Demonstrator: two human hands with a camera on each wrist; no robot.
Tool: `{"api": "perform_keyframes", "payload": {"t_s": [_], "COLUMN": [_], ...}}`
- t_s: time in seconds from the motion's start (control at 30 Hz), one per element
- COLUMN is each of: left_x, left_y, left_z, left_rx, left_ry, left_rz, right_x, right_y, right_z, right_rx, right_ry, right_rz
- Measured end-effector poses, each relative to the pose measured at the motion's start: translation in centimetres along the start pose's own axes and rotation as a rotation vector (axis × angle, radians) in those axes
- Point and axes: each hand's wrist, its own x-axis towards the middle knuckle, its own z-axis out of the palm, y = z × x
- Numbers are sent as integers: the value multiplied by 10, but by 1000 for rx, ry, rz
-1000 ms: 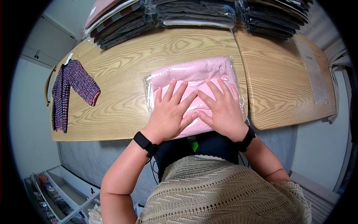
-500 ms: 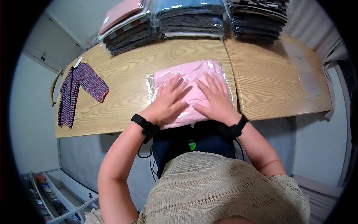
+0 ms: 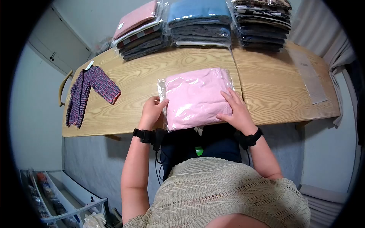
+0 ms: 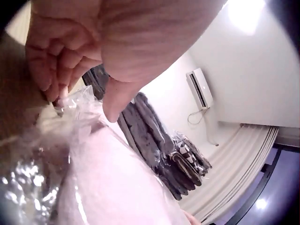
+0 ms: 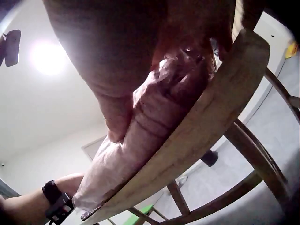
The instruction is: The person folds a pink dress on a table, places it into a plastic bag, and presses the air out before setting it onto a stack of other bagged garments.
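A folded pink garment (image 3: 197,98) in a clear plastic bag (image 3: 161,88) lies at the table's front edge. At its left side, my left hand (image 3: 152,111) has curled fingers at the loose clear margin of the bag, with the thumb against the pink part. The left wrist view shows those fingertips (image 4: 58,96) gripping the crinkled plastic. My right hand (image 3: 240,114) rests on the right side of the package, fingers spread along that edge and thumb on top. In the right wrist view its thumb (image 5: 117,124) presses into the wrapped garment.
A small multicoloured knit cardigan (image 3: 89,89) lies on the table's left. Stacks of bagged clothes stand along the back: a left stack (image 3: 142,34), a middle one (image 3: 199,26) and a right one (image 3: 262,28). A clear plastic strip (image 3: 308,76) lies on the right.
Both hands were spread flat on the package's middle. They have moved apart, the left to the left edge with its fingers curled, the right to the right side. The head view has shifted.
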Motion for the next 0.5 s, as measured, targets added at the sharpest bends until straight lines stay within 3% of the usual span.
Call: {"api": "perform_keyframes", "payload": {"t_s": [0.13, 0.2, 0.37, 0.47, 0.5], "left_x": [4, 3, -29, -20, -17], "left_y": [3, 7, 30, 18, 17], "left_z": [0, -6, -3, 7, 11], "left_rx": [-187, -318, -732, -738, -740], "left_ry": [-115, -260, -372, -430, -434], "left_rz": [-40, -123, -29, -87, -72], "right_x": [0, 0, 3, 4, 3], "right_y": [1, 1, 6, 3, -8], "right_z": [3, 2, -2, -4, -5], "right_rx": [39, 53, 124, 80, -137], "right_ry": [48, 50, 61, 112, 217], "right_rz": [27, 43, 37, 5, 53]}}
